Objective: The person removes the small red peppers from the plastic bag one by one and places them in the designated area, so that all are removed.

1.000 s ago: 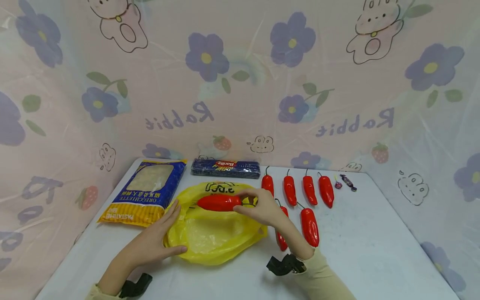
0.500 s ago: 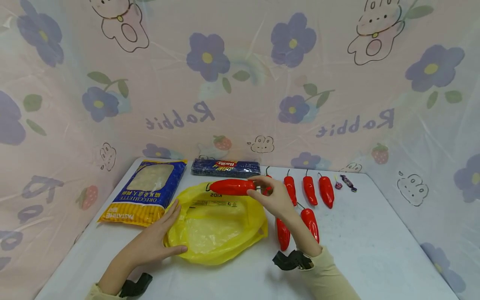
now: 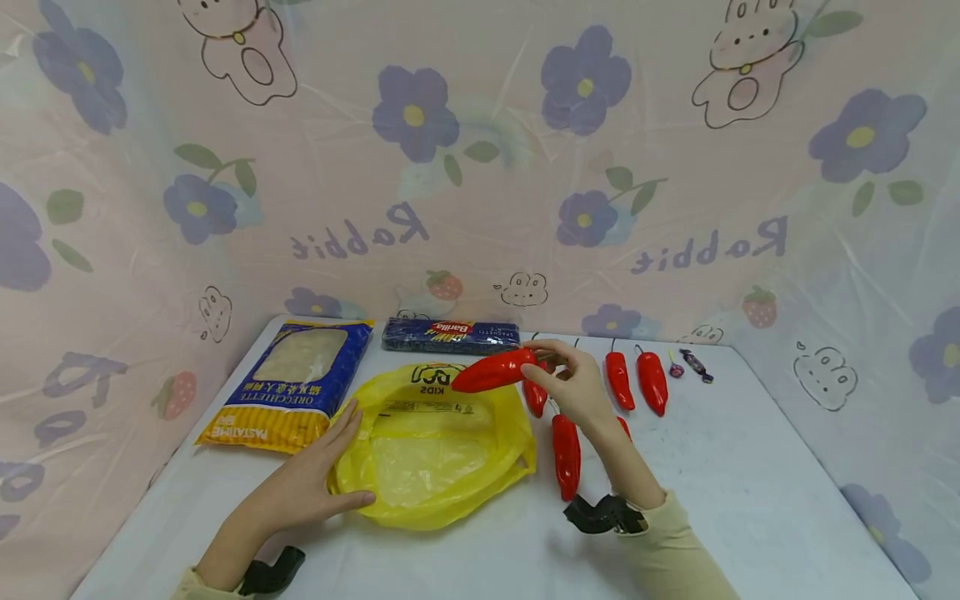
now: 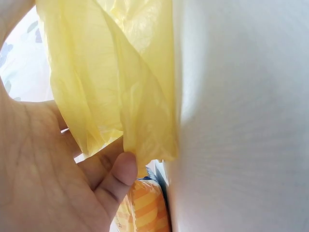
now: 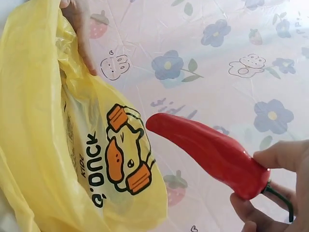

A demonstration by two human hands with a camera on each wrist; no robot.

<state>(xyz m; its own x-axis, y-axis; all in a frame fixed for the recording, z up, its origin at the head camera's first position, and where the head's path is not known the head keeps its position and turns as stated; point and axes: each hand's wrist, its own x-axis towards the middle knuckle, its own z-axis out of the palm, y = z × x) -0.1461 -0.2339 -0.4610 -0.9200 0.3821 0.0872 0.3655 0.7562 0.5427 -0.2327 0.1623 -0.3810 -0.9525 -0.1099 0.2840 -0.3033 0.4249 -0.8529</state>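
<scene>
A red chili pepper (image 3: 491,371) with a green stem hangs sideways above the far right rim of an open yellow plastic bag (image 3: 420,517). My right hand (image 3: 573,387) pinches it at the stem end; in the right wrist view the pepper (image 5: 210,152) points toward the bag's printed duck. On the bag's left side, my left hand (image 3: 318,475) lies with fingers extended and thumb spread toward the front. The left wrist view has the bag film (image 4: 87,58) against that palm, a fingertip touching its lower edge. More red peppers (image 3: 567,458) lie right of the bag, some partly hidden by my right arm.
Behind the left hand lies a blue and yellow pasta bag (image 3: 292,383). A dark blue spaghetti pack (image 3: 450,337) sits at the table's back edge. Two small wrapped candies (image 3: 696,365) lie at the back right, beside a red pepper (image 3: 652,383). Printed curtain (image 3: 480,208) encloses the table.
My right hand has lifted the pepper from over the bag's middle toward the back right, and its tip now tilts down to the left. My left hand has kept its place.
</scene>
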